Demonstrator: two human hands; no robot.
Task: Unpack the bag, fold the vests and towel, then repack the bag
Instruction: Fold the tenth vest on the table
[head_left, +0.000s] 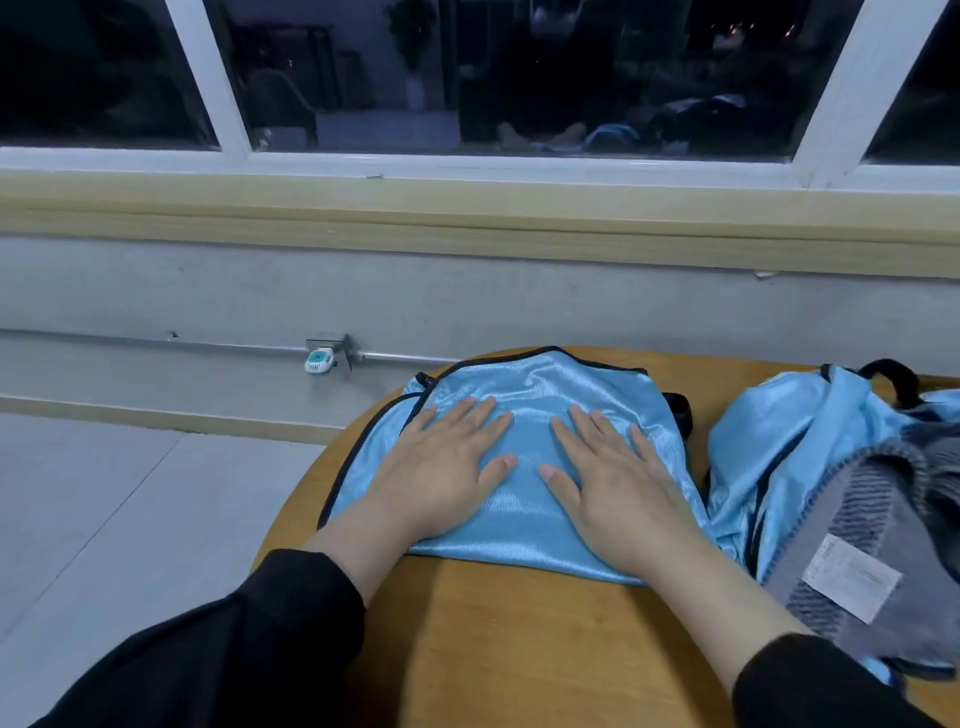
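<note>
Head view: the folded vest (519, 467), light blue with black edging, lies on the round wooden table (519, 649) at centre frame, directly ahead of you at 12 o'clock. Your left hand (447, 467) and right hand (608, 478) both rest flat on it, fingers straight and spread, gripping nothing; they press the cloth down. Judge the fabric as thin, light, limp and glossy, so expect it to slide on the smooth tabletop and on itself, and to lose its fold if lifted by one corner. Take hold along the near folded edge at 6 o'clock of the vest, or slip both hands under opposite sides, and carry it flat. At 3 o'clock, near the vest, lies a second vest (769, 457) of the same blue cloth, crumpled and unfolded, partly overlain by the grey striped towel (857, 530) with a white label; the towel looks thicker and less slippery. Limits of this view: the towel and second vest are cut off by the right frame edge. A black strap (883, 374) and a dark object (680, 410) behind the vest may belong to the bag, but you cannot confirm this. The number of folds under your hands is hidden.
</note>
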